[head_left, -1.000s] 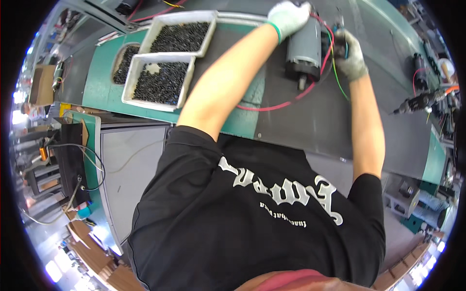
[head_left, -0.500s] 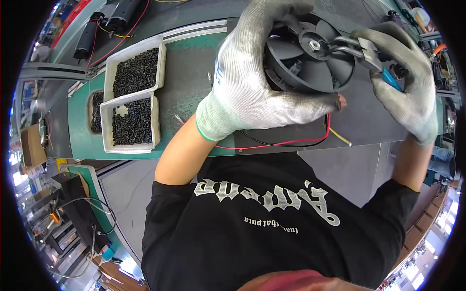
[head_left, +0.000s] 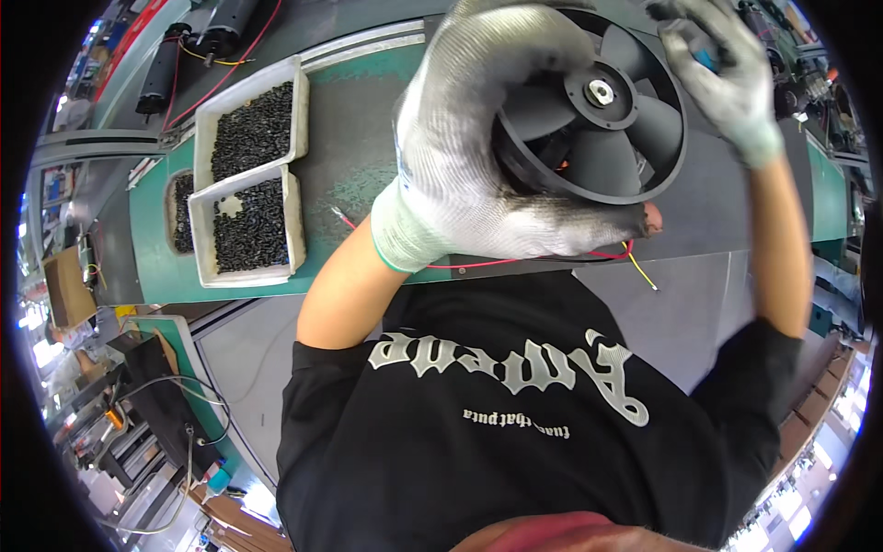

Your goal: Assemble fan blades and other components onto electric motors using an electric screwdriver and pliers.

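A black round fan [head_left: 602, 164] with broad blades and a metal nut [head_left: 601, 92] at its hub is held up over the bench. My left hand [head_left: 460, 129], in a soiled white knitted glove, wraps around the fan's left side, the thumb under its rim. A bare thumb tip shows through the glove. My right hand [head_left: 731, 87], gloved too, is up at the right, apart from the fan. Its fingers curl around pliers, of which a bit of blue handle [head_left: 706, 59] shows; the jaws are hard to make out. Red, black and yellow wires [head_left: 642, 269] hang below the fan.
Two white bins [head_left: 301, 216] of small black parts stand on the green and grey bench [head_left: 354, 175] at the left. Black cylindrical motors [head_left: 164, 75] with wires lie at the far left. A metal rail [head_left: 368, 48] runs along behind the bins.
My right hand has drawn the pliers off the hub and moved up and away from the fan. The fan has shifted slightly down and right, its hub nut now uncovered.
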A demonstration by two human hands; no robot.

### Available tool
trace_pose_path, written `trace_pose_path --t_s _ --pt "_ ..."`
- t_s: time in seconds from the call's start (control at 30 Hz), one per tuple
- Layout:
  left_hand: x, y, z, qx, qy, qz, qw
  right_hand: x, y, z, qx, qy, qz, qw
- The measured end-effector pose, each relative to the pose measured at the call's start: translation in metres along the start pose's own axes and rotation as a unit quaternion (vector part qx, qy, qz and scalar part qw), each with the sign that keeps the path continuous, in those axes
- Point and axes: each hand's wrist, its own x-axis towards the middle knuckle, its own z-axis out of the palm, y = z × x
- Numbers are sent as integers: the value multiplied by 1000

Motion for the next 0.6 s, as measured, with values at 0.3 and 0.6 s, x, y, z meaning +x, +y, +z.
trace_pose_path --t_s 0.3,0.6 --pt "-10 6 3 83 120 53 988 -119 -21 41 -130 -87 422 893" --pt "-47 9 -15 245 -64 -249 935 -85 -63 85 343 356 348 796"
